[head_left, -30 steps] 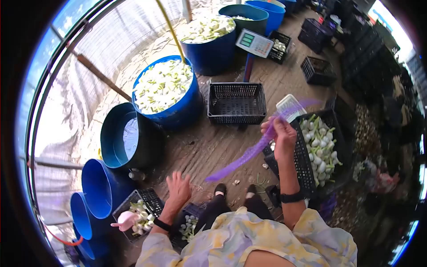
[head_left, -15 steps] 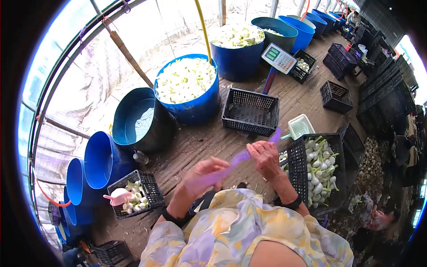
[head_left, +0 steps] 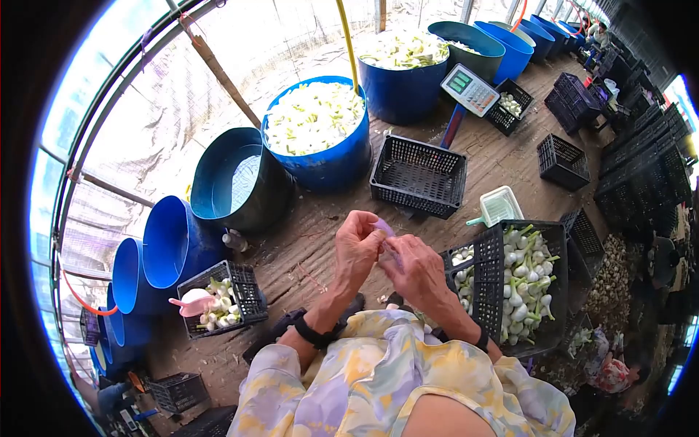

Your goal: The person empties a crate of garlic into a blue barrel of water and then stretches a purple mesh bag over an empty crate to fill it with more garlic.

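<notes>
In front of my chest, a thin purple mesh strip (head_left: 384,227), bunched small, shows between my fingers. My left hand (head_left: 354,251) pinches it from the left, thumb against fingers. My right hand (head_left: 419,271) meets it at the fingertips with fingers closed on the mesh. Most of the strip is hidden by the hands. Right of my right hand stand black crates of garlic bulbs (head_left: 526,288) with green-white stems. A pale green-handled scoop (head_left: 499,206) lies by the crates' far edge.
A black crate (head_left: 419,175) with a scale display (head_left: 470,89) stands ahead. Left, another garlic crate (head_left: 251,295) has a pink scoop (head_left: 195,301). Blue tubs (head_left: 328,164) line the wall, some full of pale cut pieces. Other people sit at far right (head_left: 611,373) and in the back.
The purple strip was stretched out between my hands and is now gathered small. My hands have come together, the left moving up and right, the right moving slightly down and left.
</notes>
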